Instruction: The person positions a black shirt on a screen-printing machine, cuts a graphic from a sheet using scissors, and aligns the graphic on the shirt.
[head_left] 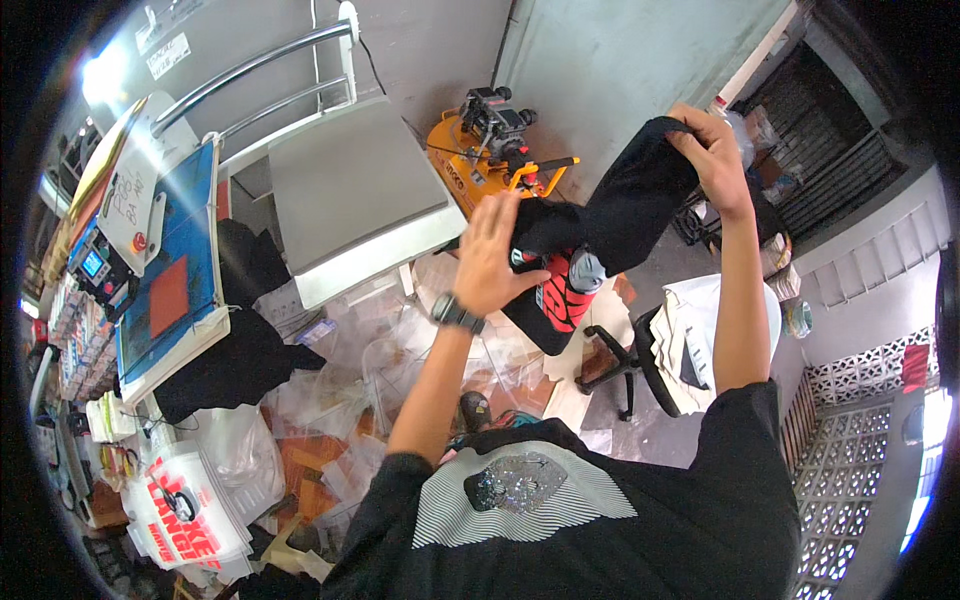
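Observation:
A black T-shirt [632, 205] with a red and grey print hangs bunched in front of me. My right hand [708, 150] is raised and pinches its upper edge between thumb and fingers. To the left of the cloth is my left hand [490, 262], slightly blurred, its fingers stretched upward and the thumb out toward the print. The left hand looks open; whether the thumb touches the fabric I cannot tell. Part of the print is folded out of sight. A dark watch [457, 314] sits on my left wrist.
A heat press stands at left, with a grey lower platen [350, 185] and a raised blue plate [165, 290]. Behind is a yellow air compressor [480, 150]. At right, a wheeled chair [660, 370] bears stacked sheets. Plastic film litters the floor; printed sheets [188, 510] lie lower left.

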